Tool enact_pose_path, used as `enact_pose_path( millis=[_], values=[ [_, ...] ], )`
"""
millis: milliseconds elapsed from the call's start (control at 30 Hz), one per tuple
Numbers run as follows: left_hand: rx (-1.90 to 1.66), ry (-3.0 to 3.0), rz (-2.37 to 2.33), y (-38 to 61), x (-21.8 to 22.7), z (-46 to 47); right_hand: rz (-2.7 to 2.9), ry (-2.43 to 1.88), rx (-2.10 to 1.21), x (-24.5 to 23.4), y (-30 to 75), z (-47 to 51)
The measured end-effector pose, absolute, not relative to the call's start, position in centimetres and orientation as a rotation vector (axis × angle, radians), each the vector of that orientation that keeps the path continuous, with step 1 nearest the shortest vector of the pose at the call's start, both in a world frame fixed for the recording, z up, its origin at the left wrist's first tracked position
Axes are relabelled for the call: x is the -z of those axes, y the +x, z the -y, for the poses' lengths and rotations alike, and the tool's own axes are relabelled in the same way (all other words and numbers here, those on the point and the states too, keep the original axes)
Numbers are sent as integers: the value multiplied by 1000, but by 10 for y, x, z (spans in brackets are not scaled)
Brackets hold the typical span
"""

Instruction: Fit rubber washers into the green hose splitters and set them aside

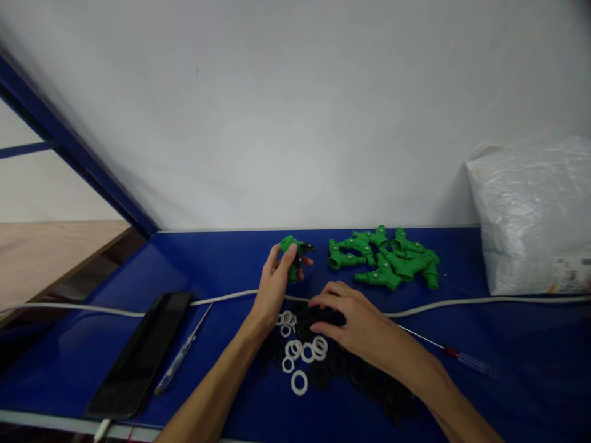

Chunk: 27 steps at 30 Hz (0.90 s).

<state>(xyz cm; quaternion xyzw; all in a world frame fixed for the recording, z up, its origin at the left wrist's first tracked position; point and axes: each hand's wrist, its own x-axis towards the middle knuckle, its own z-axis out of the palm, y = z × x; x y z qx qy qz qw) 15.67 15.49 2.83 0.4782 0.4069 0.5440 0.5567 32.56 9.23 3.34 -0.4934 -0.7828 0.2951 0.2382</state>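
Fitting [288,242] in left hand [273,282], room leftward

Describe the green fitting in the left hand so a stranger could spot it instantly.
On the blue tabletop, find the group of loose green fittings. Just left of them, the left hand grips one more green fitting. Unlike its neighbours, it is held and has black parts on it.

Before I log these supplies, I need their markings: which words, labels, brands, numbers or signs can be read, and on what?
None can be read.
Plastic bag: printed marks at lower right, too blurred to read.
Green connectors: any lettering is too small to read.
Phone: no text visible.
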Motion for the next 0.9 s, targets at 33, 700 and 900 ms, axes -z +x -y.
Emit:
enact_pose_path(
  millis=[33,700,900],
  values=[
    [-1290,1101,-951,157,-27,-155,2175,-1359,-808,-31,325,-92],
    [-1045,1361,-926,155,-24,-152,1351,-1213,-995,-33,340,-108],
    [-974,1671,-962,154,-28,-145,1489,-1201,-662,-34,336,-108]
  ],
)
